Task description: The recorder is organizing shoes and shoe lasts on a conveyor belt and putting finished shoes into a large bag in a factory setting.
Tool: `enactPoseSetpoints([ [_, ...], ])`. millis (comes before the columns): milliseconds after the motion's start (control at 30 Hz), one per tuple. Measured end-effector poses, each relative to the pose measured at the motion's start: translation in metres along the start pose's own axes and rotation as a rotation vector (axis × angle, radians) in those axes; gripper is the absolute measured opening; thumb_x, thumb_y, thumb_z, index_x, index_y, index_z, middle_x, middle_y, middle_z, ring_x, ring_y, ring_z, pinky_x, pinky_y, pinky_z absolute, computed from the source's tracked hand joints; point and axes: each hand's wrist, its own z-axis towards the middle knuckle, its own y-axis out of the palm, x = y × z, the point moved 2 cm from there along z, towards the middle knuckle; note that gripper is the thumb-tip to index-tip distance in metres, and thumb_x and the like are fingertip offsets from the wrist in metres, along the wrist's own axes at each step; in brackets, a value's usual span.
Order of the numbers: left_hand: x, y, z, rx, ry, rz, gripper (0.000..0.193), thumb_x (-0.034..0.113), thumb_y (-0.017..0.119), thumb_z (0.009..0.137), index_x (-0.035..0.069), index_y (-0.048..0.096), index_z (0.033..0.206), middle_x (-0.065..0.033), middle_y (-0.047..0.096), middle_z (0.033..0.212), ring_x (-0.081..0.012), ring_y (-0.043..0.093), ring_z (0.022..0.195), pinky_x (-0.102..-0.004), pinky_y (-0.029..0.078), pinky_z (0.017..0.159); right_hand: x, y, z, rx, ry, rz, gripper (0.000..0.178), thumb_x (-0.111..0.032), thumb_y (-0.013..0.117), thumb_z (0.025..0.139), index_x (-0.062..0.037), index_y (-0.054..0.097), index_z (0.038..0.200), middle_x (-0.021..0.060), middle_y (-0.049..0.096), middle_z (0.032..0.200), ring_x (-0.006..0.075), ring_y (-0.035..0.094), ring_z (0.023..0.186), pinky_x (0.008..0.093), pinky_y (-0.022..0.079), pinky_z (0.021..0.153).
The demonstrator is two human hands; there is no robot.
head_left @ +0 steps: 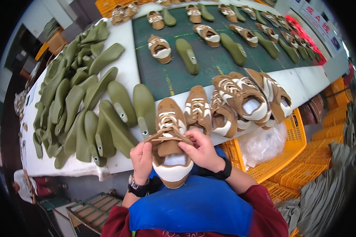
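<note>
I hold a brown and white shoe upper point(171, 150) against my chest, heel toward me. My left hand point(141, 158) pinches its laces on the left side. My right hand point(201, 150) grips the laces and tongue on the right. Just beyond the held shoe, more brown uppers point(241, 102) lie stacked along the white table edge point(304, 85). A pile of olive green shoe lasts point(83, 102) covers the white table to my left, the nearest last point(144, 106) right beside the shoe.
A dark green conveyor belt point(209, 63) runs away from me carrying pairs of uppers and green lasts. Orange plastic crates point(292, 154) stand at my right, one holding white plastic bags point(263, 144). Grey-green fabric point(328, 189) hangs at lower right.
</note>
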Motion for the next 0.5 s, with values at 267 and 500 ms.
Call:
enactPoseSetpoints([
  [267, 0.069, 0.010, 0.032, -0.366, 0.304, 0.327, 0.067, 0.033, 0.063, 0.080, -0.004, 0.039, 0.131, -0.0197, 0.042, 0.134, -0.0315, 0.035, 0.128, -0.0399, 0.026, 0.105, 0.000, -0.018, -0.009, 0.020, -0.152, -0.581, 0.021, -0.012, 0.070, 0.077, -0.0027, 0.052, 0.084, 0.0068, 0.053, 0.061, 0.0128, 0.050, 0.050, 0.0257, 0.040, 0.047],
  [500, 0.181, 0.066, 0.029, -1.268, 0.466, -0.506, 0.091, 0.061, 0.059, 0.075, -0.004, 0.033, 0.133, -0.0297, 0.031, 0.136, -0.0421, 0.033, 0.127, -0.0494, 0.023, 0.104, -0.006, -0.012, -0.009, -0.005, -0.163, -0.674, 0.023, -0.016, 0.069, 0.077, -0.0036, 0.051, 0.085, 0.0107, 0.056, 0.068, 0.0256, 0.059, 0.060, 0.0320, 0.046, 0.053],
])
